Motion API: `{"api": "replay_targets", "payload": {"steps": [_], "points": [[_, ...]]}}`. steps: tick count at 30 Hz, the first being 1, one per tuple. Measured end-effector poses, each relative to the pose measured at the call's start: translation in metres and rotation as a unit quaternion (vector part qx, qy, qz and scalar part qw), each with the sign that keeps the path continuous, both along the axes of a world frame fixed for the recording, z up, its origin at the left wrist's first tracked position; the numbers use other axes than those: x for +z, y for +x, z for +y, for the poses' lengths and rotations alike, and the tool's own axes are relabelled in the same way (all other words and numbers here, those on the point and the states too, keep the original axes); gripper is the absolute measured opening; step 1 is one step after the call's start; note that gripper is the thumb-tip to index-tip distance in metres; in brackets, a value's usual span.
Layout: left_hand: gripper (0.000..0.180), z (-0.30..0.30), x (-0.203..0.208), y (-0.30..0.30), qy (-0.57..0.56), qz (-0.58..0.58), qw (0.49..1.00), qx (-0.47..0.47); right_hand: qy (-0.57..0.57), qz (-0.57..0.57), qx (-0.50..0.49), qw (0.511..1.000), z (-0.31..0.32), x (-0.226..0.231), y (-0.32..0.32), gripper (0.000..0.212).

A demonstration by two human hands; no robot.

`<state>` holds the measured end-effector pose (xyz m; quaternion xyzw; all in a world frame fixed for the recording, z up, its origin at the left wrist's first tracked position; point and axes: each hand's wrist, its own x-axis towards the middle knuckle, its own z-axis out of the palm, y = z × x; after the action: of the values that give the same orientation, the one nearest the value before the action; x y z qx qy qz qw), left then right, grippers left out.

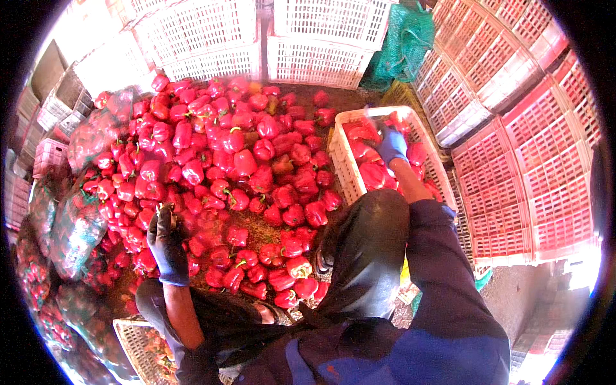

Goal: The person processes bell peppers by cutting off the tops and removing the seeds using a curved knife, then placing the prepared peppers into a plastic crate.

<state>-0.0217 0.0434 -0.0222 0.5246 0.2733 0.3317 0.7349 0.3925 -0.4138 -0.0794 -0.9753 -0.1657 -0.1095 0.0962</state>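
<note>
Red bell peppers [244,163] lie in a large heap on the floor in front of me. To my right a cream plastic crate [346,168] holds several more red bell peppers [374,174]. My right hand [393,145], in a blue glove with dark fingers, reaches down into that crate among the peppers; its fingertips are too blurred and covered to make out. My left hand [168,247], gloved the same way, is raised over the near left part of the heap. Its fingers are bent together, with a small pale bit at their tips that I cannot identify.
Filled net sacks [77,234] line the left side. White slatted crates [321,61] are stacked at the back, and reddish-lit crates [494,186] on the right. A green net [403,48] hangs at the back right. Near my left leg stands another crate [131,340] with scraps.
</note>
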Motion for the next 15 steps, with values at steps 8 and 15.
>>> {"api": "replay_targets", "payload": {"steps": [8, 15], "points": [[0.039, 0.03, -0.023, -0.017, 0.06, 0.059, 0.996, -0.003, -0.006, -0.043, 0.063, 0.997, 0.019, 0.0, 0.031, 0.04], [0.031, 0.004, -0.015, 0.009, 0.231, 0.102, 0.965, 0.066, -0.037, -0.091, 0.084, 0.992, 0.031, -0.028, 0.041, 0.045]]}}
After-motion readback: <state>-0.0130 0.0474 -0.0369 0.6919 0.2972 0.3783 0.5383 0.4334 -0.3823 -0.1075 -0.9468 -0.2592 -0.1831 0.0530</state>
